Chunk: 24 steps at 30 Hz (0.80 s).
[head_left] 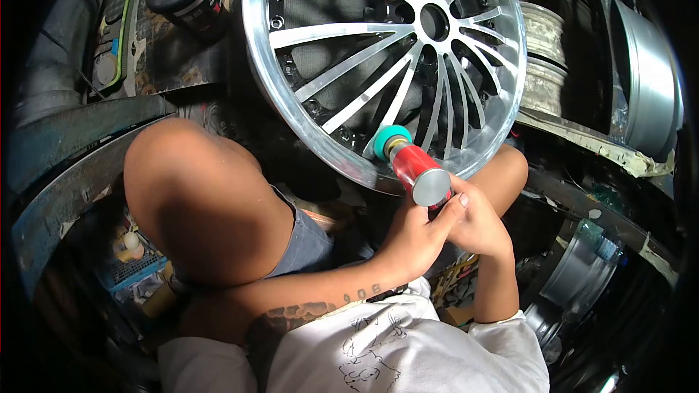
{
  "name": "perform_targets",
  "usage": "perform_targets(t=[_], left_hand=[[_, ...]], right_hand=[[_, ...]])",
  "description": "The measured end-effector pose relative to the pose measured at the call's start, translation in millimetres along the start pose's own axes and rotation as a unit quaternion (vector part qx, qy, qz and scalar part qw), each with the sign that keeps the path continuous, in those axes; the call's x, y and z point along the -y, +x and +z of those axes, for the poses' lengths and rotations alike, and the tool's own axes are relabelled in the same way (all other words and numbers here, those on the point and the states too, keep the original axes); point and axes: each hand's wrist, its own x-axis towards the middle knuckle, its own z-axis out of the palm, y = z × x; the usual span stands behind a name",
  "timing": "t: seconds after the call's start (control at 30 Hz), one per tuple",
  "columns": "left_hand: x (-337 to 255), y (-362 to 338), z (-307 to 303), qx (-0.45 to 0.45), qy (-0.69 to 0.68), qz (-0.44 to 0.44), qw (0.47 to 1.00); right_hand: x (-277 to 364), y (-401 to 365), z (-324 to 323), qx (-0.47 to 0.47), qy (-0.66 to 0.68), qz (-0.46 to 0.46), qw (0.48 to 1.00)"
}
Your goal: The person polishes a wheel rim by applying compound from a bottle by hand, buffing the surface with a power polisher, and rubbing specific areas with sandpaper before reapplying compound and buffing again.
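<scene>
The left hand (419,241) and right hand (477,220) were clasped around a red polisher (416,167). Its teal pad (392,140) was positioned at the near rim of the spoked wheel (263,54).

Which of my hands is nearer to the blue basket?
Left. Your left hand grips the red tool, to the basket's right; your right hand, beside it, is farther right.

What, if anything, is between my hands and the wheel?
Only the red power tool you're holding, its teal pad over the near edge of the wheel. Nothing else visible stands between; whether the pad touches, I can't tell.
</scene>
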Motion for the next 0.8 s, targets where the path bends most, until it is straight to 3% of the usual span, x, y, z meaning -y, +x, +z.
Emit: perform_targets(t=[0.27, 0.37, 0.47, 0.57, 0.67, 0.8], left_hand=[[4, -2, 0, -0.005, -0.025, -0.033, 0.999], [8, 1, 3, -0.031, -0.068, 0.009, 0.997], [9, -2, 6, -0.043, -0.165, -0.04, 0.985], [9, -1, 7, -0.028, -0.182, -0.038, 0.982], [8, 1, 5, -0.032, -0.159, -0.011, 0.987], [4, 0, 5, -0.045, -0.177, -0.033, 0.983]], right_hand=[[13, 0, -1, 0.004, -0.051, -0.01, 0.999], [16, 7, 3, -0.025, -0.09, -0.055, 0.994], [11, 11, -6, 0.036, -0.122, -0.04, 0.991], [23, 11, -9, 0.03, -0.163, -0.013, 0.986], [22, 11, -6, -0.005, -0.18, -0.046, 0.983], [28, 15, -9, 0.021, -0.208, -0.035, 0.977]])
